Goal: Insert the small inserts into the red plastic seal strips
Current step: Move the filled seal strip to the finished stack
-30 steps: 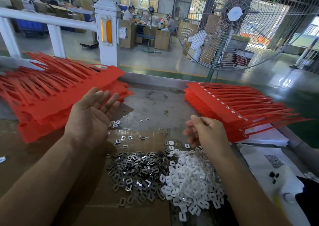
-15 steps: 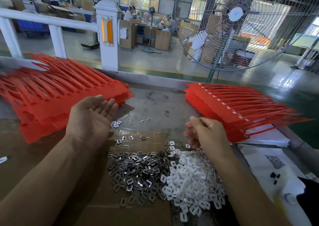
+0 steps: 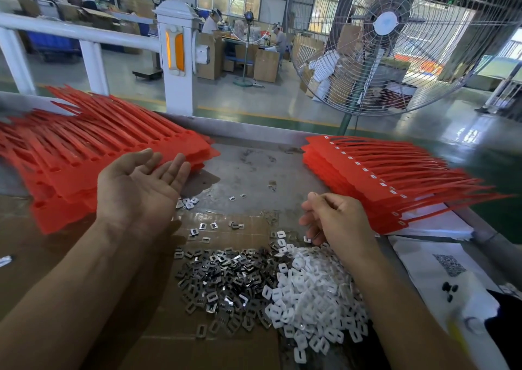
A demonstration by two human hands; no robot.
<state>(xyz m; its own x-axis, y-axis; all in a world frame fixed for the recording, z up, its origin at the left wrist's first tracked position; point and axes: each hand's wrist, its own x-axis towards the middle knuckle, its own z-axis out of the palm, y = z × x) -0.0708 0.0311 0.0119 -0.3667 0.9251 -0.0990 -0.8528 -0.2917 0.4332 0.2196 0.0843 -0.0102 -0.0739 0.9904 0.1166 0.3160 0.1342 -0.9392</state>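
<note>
From the head view, the left hand (image 3: 141, 184) lies palm-up, fingers spread, likely as a tray beside the left strips (image 3: 93, 155), while the right hand (image 3: 333, 220), fingers curled, picks among inserts (image 3: 282, 287) heaped on the desk (image 3: 243, 166)

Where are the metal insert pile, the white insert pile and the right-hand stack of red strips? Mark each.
metal insert pile (image 3: 223, 282), head view, pile's middle.
white insert pile (image 3: 310, 299), head view, pile's middle.
right-hand stack of red strips (image 3: 353, 177), head view, top strip's band.
</note>
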